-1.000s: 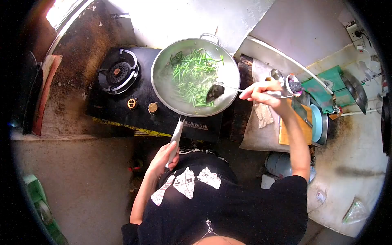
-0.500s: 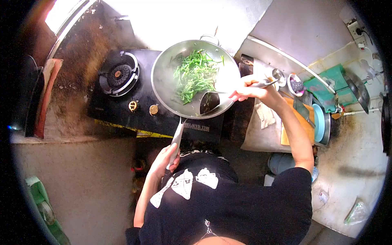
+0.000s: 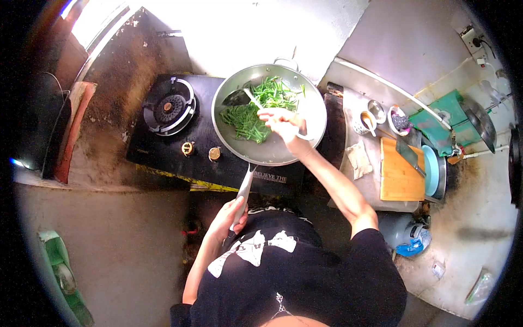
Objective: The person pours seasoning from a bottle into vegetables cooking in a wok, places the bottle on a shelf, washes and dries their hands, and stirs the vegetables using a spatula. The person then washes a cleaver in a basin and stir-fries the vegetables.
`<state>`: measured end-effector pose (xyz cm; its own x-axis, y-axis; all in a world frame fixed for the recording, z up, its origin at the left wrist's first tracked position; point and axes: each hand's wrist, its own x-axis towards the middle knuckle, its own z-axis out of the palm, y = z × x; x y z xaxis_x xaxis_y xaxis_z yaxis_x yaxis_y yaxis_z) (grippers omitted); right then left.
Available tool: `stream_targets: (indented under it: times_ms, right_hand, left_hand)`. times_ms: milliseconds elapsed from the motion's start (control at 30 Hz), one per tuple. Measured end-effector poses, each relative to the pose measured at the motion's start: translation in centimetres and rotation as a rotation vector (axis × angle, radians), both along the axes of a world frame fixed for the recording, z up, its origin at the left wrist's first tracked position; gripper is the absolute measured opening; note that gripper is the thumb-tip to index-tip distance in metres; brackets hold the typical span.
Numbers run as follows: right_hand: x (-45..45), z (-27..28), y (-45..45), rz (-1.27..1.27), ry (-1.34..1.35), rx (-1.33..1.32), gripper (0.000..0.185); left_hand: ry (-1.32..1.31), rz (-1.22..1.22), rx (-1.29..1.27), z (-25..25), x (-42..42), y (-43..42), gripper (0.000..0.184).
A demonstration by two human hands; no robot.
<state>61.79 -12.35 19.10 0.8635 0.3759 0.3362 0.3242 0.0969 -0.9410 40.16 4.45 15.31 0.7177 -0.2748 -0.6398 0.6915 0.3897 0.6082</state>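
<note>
A wide wok sits on the right side of the stove, with chopped green vegetables spread over its middle and far side. My left hand is closed around the wok's long handle, close to my body. Over the wok, my right hand grips a metal spatula. Its dark blade lies at the wok's far left, against the greens. Part of the spatula's handle is hidden by my fingers.
On the left is a bare gas burner with two brass knobs in front. A side table at right bears a cutting board, a cleaver, a folded cloth and several small bowls. A gas cylinder stands below.
My right hand has moved left and inward over the wok. The spatula blade has gone from the wok's near right to its far left. My left hand keeps the handle.
</note>
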Motion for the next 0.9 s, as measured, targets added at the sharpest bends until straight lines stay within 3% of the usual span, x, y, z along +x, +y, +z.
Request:
stream_targets:
  times_ms: [33,67,100,233,367,400,467,533,600,667,700,767,900]
  right_hand:
    - [-0.6,-0.5,-0.9,0.052,-0.011,-0.252,0.018]
    - [-1.3,-0.7,-1.4,0.133,-0.253,-0.19,0.014]
    - [-1.9,-0.4,-2.4,0.192,-0.321,-0.247,0.012]
    - [-4.0,3.8,-6.0,0.326,-0.411,-0.441,0.004]
    - [-2.4,2.1,-4.8,0.058,-0.419,-0.54,0.009]
    - [-1.7,0.0,-3.6,-0.055,-0.389,-0.333,0.011]
    - [-1.9,-2.1,-2.2,-0.12,-0.103,-0.242,0.012]
    - [-3.2,-0.9,-1.8,-0.044,-0.132,-0.211,0.013]
    - [-4.2,1.7,-3.2,0.043,-0.143,-0.301,0.012]
    - [-4.7,3.1,-3.9,0.06,-0.32,-0.465,0.011]
    - [-4.4,3.5,-4.0,0.049,-0.239,-0.51,0.01]
    - [-2.2,1.7,-3.4,-0.011,-0.099,-0.392,0.014]
    - [1.6,3.0,-0.7,-0.077,-0.03,-0.117,0.021]
  left_hand:
    - [-0.029,-0.01,0.003,-0.4,-0.2,0.0,0.04]
    - [-0.057,-0.019,0.007,-0.8,-0.3,0.1,0.04]
    - [-0.043,-0.018,0.025,-0.7,-0.2,0.1,0.04]
    - [-0.01,-0.007,-0.024,-0.7,0.0,0.1,0.04]
    - [-0.003,-0.022,0.01,-0.3,0.0,0.0,0.04]
    - [-0.003,-0.022,0.0,-0.3,0.1,-0.1,0.04]
    - [-0.002,-0.028,-0.006,-0.3,0.0,-0.1,0.039]
    - [-0.008,-0.036,-0.013,-0.1,0.1,-0.1,0.039]
    - [0.001,-0.039,0.001,0.1,0.2,-0.2,0.039]
    - [-0.003,-0.036,0.005,0.0,0.2,-0.3,0.039]
    - [-0.005,-0.039,0.001,-0.1,0.2,-0.4,0.039]
    - [0.002,-0.028,-0.001,-0.3,0.1,-0.3,0.039]
    - [0.0,-0.029,-0.006,-0.7,0.0,-0.3,0.04]
